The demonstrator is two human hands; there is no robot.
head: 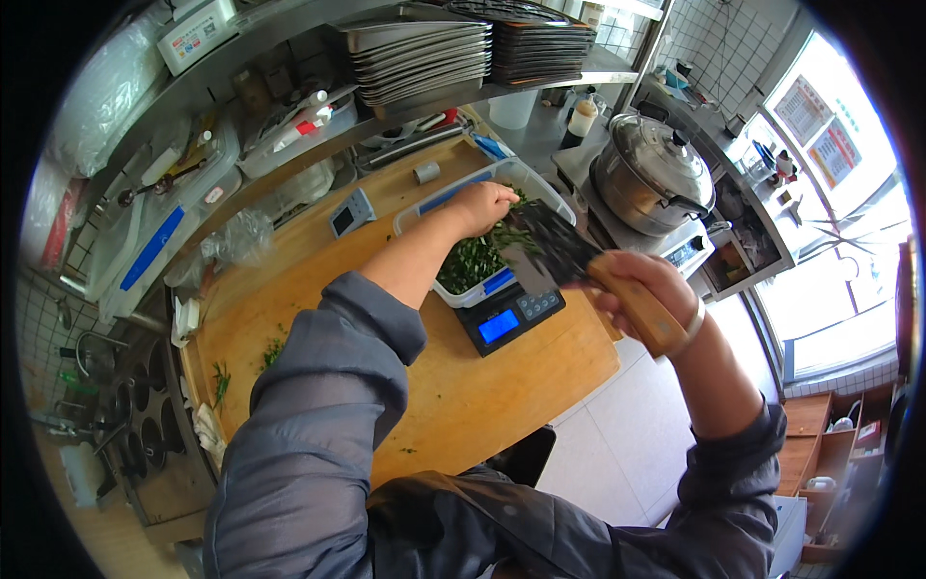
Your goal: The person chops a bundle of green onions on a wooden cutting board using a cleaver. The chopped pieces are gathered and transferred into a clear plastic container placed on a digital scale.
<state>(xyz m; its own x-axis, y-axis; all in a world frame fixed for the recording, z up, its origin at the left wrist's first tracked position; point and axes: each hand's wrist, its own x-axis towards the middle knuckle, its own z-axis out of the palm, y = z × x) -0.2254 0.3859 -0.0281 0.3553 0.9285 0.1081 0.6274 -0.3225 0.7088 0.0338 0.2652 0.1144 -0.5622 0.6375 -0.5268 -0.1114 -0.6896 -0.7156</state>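
Observation:
A wood-handled cleaver (640, 307) is held in my right hand (644, 282), its broad blade tilted over a clear plastic container. Chopped green herbs cling to the blade. My left hand (481, 208) is above the container, its fingers bent close to the blade's far end and the greens there. Whether those fingers pinch anything is hard to see. Inside the container (553, 195) lies a heap of chopped greens (466, 268). Beneath it stands a black digital scale (499, 326) with a lit blue display, set on a wooden worktop (470, 405).
Scraps of greens (273, 351) lie on the worktop's left side. A small grey timer (351, 212) and a short metal cylinder (427, 172) stand behind the left forearm. To the right is a lidded steel pot (651, 174) on a cooker. Stacked metal trays (419, 61) fill the shelf above.

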